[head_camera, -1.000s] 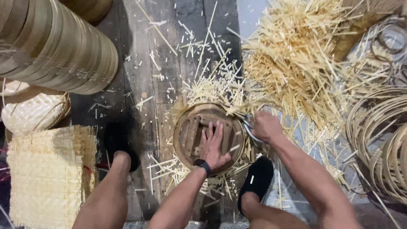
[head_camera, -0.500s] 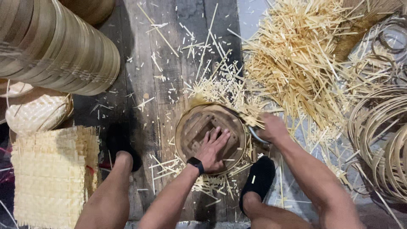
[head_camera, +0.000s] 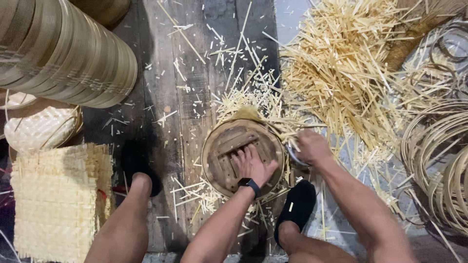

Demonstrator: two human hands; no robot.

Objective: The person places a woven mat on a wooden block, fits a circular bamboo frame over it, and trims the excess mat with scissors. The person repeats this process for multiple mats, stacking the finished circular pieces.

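A big heap of pale bamboo strips (head_camera: 341, 73) lies on the floor, up and to the right. The round bamboo tray (head_camera: 242, 156) sits flat between the person's feet, right under both hands. It is round, so it points no way. The left hand (head_camera: 252, 165) lies spread flat on top. The right hand (head_camera: 312, 147) curls shut around a small metal tool (head_camera: 294, 157) at the tray's right rim.
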